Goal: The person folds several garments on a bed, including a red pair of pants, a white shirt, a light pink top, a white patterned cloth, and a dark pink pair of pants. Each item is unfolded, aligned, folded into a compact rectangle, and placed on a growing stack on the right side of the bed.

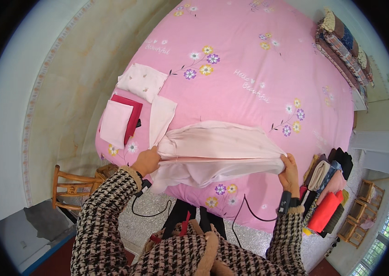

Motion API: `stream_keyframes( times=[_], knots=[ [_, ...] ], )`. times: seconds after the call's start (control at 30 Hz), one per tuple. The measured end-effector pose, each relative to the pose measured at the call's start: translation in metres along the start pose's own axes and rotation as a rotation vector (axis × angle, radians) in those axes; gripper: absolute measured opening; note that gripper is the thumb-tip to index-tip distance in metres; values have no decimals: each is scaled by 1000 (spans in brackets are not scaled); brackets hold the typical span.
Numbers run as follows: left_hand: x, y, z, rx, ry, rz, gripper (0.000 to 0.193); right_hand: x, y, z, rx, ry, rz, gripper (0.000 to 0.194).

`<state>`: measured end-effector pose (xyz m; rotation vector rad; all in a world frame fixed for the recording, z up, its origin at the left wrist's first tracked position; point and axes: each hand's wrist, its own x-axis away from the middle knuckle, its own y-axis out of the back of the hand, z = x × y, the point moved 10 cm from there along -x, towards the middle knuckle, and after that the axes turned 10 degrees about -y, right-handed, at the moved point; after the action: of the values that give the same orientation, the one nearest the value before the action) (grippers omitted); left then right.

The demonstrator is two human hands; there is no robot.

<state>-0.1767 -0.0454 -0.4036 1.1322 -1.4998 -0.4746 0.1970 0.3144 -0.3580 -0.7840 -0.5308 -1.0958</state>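
A pale pink garment is stretched sideways between my two hands above the near edge of the bed. My left hand pinches its bunched left end, where a flat sleeve-like piece runs up over the sheet. At the opposite end my right hand grips the corner between thumb and fingers. A straight edge or fold crosses the cloth from hand to hand, and the lower part hangs loosely below it. Both wrists wear dark devices with black cables.
The bed has a pink flowered sheet. Folded at left lie a pale pink cloth, a red one and a printed one. Several clothes are stacked right. Folded quilts sit at the far right; a wooden chair stands left.
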Motion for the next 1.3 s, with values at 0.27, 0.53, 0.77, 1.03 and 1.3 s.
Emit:
stream_keyframes(
  times=[0.27, 0.53, 0.77, 1.03, 1.3],
  knots=[
    [39, 67, -49, 197, 17, -606, 13, 94, 40, 55, -70, 253, 66, 9],
    [61, 116, -98, 227, -126, -695, 17, 133, 84, 97, 86, 324, -19, 5],
    [85, 145, -113, 321, -112, -911, 16, 197, 104, 138, 30, 461, -41, 6],
    [43, 92, -77, 311, -30, -526, 31, 183, 107, 146, 149, 452, -14, 4],
    [21, 283, -42, 509, -112, -905, 21, 126, 79, 219, 145, 469, 0, 4]
  ],
)
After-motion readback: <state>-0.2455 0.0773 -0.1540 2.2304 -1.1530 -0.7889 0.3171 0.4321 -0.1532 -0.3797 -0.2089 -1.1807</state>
